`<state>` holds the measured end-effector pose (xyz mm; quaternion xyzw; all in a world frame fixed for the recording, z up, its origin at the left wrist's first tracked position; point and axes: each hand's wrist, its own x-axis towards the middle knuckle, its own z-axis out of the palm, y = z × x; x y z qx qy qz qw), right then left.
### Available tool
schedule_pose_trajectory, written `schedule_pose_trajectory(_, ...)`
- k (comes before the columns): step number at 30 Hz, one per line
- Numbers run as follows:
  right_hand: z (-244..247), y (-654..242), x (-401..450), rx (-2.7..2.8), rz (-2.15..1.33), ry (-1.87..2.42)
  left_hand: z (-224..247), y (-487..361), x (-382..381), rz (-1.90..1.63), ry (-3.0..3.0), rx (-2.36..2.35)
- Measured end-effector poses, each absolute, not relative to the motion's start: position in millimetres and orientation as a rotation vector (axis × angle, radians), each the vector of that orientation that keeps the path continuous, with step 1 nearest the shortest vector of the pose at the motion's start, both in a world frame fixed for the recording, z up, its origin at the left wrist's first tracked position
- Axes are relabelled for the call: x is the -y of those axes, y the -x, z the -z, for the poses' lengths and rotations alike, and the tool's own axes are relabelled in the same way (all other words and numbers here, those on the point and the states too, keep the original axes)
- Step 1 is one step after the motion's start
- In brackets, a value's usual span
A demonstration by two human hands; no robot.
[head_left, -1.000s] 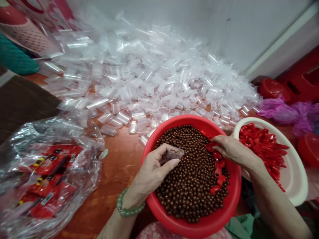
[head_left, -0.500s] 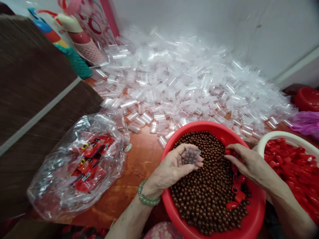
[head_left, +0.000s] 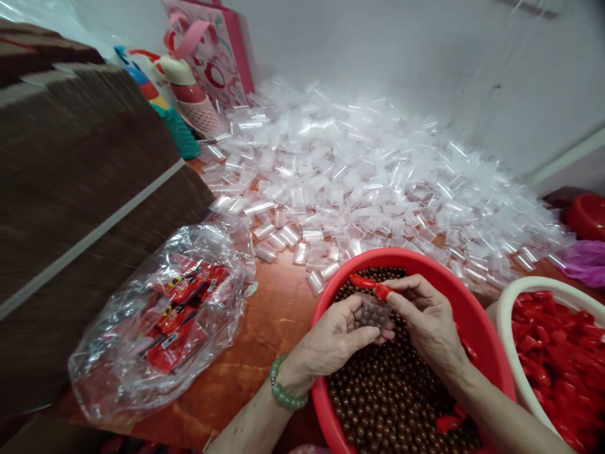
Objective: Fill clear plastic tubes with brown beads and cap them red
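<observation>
I am looking down at my two bare hands working over a red basin [head_left: 326, 299] full of small brown balls [head_left: 392, 391], at the near right of a reddish tabletop [head_left: 265, 321]. My left hand [head_left: 338, 334], a green bead bracelet [head_left: 286, 392] at its wrist, pinches a small clear bag [head_left: 373, 313] that already shows brown balls inside, holding it just above the basin's fill. My right hand [head_left: 428, 318] pinches a small red scoop [head_left: 373, 285] between thumb and fingers, its tip right at the mouth of the bag. To do this well, I judge the bag's mouth should be kept spread wide and level, the scoop tilted slowly, and both held over the basin so strays fall back in. To the right, a white basin [head_left: 508, 315] holds many red plastic pieces [head_left: 562, 353]. A broad heap of empty clear bags [head_left: 368, 176] covers the far side of the table. At the near left lies a crumpled clear plastic sack [head_left: 155, 315] holding red packets [head_left: 184, 309]; they carry printing, but it is too small and blurred to read. A pink gift bag [head_left: 212, 50] at the far left shows only a red and white pattern, no legible words.
</observation>
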<state>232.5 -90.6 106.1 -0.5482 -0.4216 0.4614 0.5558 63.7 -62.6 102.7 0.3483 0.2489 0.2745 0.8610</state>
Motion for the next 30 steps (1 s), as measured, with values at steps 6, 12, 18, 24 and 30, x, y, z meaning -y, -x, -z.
schedule_pose_trajectory(6,-106.5,-221.1,97.9,1.065,-1.002,1.300,-96.9,-66.2,63.7,-0.581,-0.829,-0.542)
schedule_pose_trajectory(12,-103.7,-214.5,94.5,1.152,-0.839,1.351,-92.3,-67.8,67.1,-0.649,-1.041,-0.618)
schedule_pose_trajectory(18,-107.6,-213.5,93.2,1.272,-0.781,1.329,-96.7,-67.0,64.7,-0.684,-0.924,-0.622)
schedule_pose_trajectory(24,-112.2,-221.7,90.8,1.499,-0.696,1.301,-98.6,-66.1,62.9,-0.716,-0.931,-0.636)
schedule_pose_trajectory(30,-112.7,-229.0,92.6,1.889,-0.537,1.148,-93.1,-61.9,65.0,-0.733,-1.047,-0.746)
